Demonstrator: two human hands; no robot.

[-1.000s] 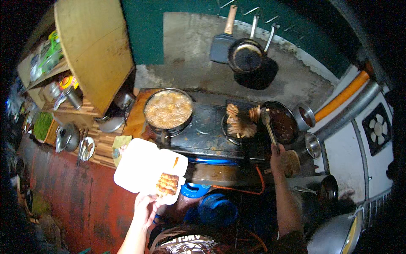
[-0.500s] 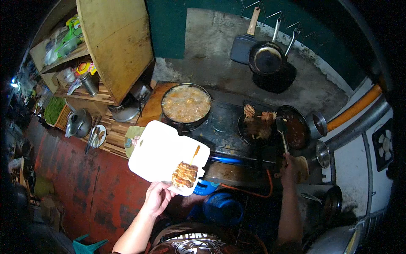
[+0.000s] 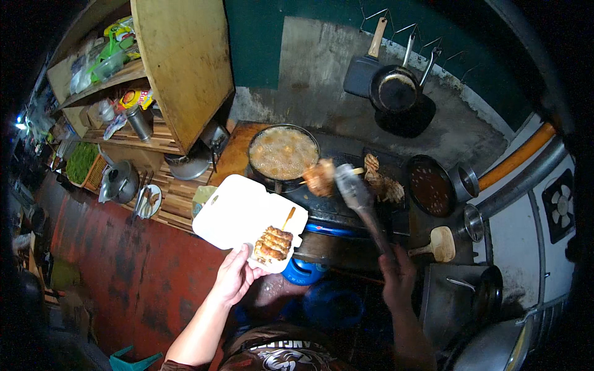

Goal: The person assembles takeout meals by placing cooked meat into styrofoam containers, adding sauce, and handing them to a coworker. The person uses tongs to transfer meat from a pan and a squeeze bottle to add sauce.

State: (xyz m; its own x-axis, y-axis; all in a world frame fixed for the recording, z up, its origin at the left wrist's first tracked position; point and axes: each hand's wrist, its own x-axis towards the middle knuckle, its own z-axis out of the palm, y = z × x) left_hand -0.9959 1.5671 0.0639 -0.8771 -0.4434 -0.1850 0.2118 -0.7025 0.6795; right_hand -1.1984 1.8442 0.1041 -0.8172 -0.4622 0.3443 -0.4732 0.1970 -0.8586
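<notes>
The step in hand looks like shifting 1 meat skewer, held aloft in the tongs; next calls for steadiness. The left hand pinches the foam box (1 browned skewer inside); right hand fingers clasp the tongs. Room opens between box and tongs; the bubbling pan's rim crowds the meat.

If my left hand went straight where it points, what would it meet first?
Beyond the foam takeout box your left hand holds, probably the frying pan of bubbling oil, though depth is unclear.
</notes>
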